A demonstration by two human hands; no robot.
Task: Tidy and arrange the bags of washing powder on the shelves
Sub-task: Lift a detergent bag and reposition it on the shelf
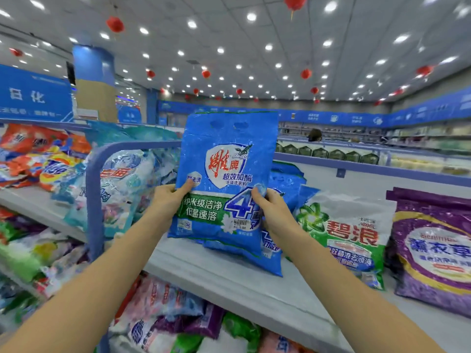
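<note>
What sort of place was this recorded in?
A supermarket, likely the detergent aisle: a long grey shelf carrying washing powder bags, a price sticker on the blue bag held by the left hand and right hand, and a blue department sign.

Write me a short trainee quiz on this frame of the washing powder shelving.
1. The left hand and right hand are both in view. How is the blue bag held?
A) by one hand alone
B) by both hands, one gripping each side edge
C) by neither; it lies flat
2. True or false: other blue bags lean on the shelf behind the held one.
3. Fill in: the bag at the far right of this shelf is ____ in colour.

Key: 1 B. 2 true. 3 purple, the purple bag.
</note>
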